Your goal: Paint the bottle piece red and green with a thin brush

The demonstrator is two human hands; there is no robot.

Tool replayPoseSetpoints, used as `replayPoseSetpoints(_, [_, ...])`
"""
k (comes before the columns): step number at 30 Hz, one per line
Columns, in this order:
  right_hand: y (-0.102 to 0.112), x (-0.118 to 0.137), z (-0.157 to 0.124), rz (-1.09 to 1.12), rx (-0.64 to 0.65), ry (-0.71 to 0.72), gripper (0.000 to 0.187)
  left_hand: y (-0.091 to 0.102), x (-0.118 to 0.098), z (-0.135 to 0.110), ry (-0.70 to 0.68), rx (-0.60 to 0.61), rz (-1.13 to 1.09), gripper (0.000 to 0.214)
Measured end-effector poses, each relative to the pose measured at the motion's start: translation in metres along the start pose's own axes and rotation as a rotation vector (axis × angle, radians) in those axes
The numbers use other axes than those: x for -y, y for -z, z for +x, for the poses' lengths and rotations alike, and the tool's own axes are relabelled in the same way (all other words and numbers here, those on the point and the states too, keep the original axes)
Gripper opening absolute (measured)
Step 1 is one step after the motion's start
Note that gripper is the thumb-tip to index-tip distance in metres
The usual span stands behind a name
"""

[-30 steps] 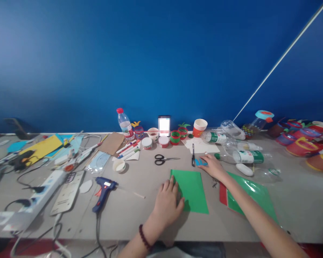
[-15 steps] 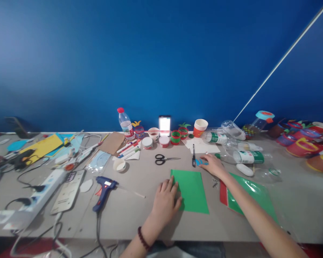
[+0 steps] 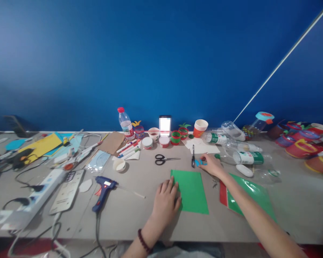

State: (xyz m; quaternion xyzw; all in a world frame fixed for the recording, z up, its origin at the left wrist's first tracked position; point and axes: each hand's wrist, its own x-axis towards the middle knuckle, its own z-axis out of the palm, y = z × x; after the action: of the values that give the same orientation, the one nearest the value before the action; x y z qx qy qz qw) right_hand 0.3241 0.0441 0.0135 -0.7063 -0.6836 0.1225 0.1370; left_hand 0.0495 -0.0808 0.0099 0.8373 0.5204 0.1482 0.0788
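Observation:
My left hand [image 3: 165,199] lies flat with its fingers stretched, palm down, over the left edge of a sheet of green paper [image 3: 193,193]. Beyond the paper's far right corner, my right hand [image 3: 211,165] has its fingers closed on a small blue piece with a wavy outline [image 3: 200,162]. Its exact kind is too small to tell. Right beside that piece on the left is a narrow black tool [image 3: 193,159], perhaps a cutter. Black-handled scissors [image 3: 165,159] lie farther left, closed.
A blue glue gun [image 3: 104,188] and a power strip [image 3: 39,200] with cables are on the left. Along the back stand a red-capped bottle [image 3: 126,125] and paper cups [image 3: 200,128]. Plastic bottles [image 3: 247,157] and a packet of coloured sheets [image 3: 250,195] lie on the right.
My right hand has shifted slightly left, and the blue piece has moved with it, closer to the black tool. My left hand stays on the green paper.

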Motion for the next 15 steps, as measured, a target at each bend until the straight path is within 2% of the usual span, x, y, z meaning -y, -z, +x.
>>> replayPoseSetpoints(5, [0.002,0.003,-0.004,0.05,-0.008,0.012,0.023,-0.002,0.004,-0.002,-0.004,0.026,-0.052,0.032])
replayPoseSetpoints(10, [0.015,0.003,-0.011,0.069,-0.048,0.01,0.017,-0.004,0.004,-0.003,0.017,0.006,-0.09,0.023])
replayPoseSetpoints(12, [0.023,0.004,-0.015,0.064,-0.105,0.004,0.021,-0.003,0.001,-0.002,0.018,0.006,-0.092,0.021])
replayPoseSetpoints(15, [0.035,0.01,-0.023,0.103,-0.264,-0.006,0.026,0.0,-0.003,0.002,0.002,0.013,-0.083,0.033])
